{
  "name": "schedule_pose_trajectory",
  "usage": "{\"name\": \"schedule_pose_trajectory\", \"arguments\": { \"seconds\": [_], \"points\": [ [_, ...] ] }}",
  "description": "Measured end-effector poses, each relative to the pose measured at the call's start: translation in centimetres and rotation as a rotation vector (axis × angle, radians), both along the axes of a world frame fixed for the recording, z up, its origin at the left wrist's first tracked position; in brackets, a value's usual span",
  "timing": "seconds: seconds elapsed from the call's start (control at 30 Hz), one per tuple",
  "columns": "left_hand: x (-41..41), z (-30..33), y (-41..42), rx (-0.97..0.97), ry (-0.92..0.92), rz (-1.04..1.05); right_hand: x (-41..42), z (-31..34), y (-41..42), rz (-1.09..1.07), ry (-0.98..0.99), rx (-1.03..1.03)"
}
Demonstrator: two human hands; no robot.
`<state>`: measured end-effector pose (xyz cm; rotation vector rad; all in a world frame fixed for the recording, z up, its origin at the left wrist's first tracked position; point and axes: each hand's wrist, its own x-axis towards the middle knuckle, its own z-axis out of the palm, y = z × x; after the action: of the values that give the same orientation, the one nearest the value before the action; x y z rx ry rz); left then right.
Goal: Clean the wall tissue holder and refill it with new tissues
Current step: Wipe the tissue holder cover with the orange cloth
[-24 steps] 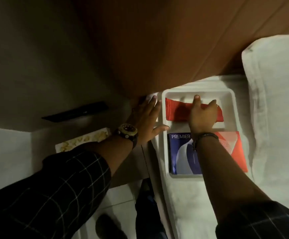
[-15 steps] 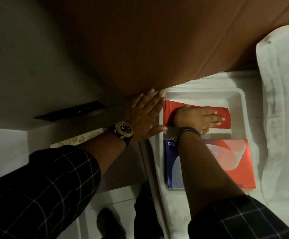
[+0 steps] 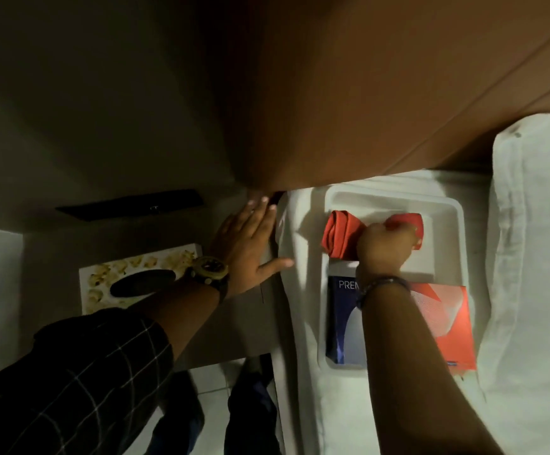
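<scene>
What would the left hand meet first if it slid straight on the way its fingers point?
Probably the brown headboard: the left hand lies flat, fingertips aimed up-frame at its lower edge, almost touching. Depth is unclear in the dark gap there.

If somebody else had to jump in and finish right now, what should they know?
Right hand: closed around the red cloth, inside the white tray on the bed.
Left hand: open, flat on the brown bedside surface, holding nothing.
New tissue pack: in the tray's near end, untouched.
Patterned tissue box: beside the left forearm.
Done: cloth gripped.
Left: wipe the holder, then put in the new tissues.
</scene>
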<state>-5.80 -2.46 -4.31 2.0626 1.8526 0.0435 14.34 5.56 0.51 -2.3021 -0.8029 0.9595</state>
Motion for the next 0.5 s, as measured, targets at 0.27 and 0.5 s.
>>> {"name": "schedule_pose_trajectory", "arguments": {
  "seconds": [0.27, 0.5],
  "points": [
    [-11.2, -1.7, -7.0, -0.104, -0.026, 0.164, -8.0, 4.5, -9.5, 0.238, 0.09, 0.492],
    [-21.4, -5.4, -13.6, -0.181, 0.019, 0.265, -17.8, -2.1, -14.4, 0.807, 0.104, 0.45]
  ]
}}
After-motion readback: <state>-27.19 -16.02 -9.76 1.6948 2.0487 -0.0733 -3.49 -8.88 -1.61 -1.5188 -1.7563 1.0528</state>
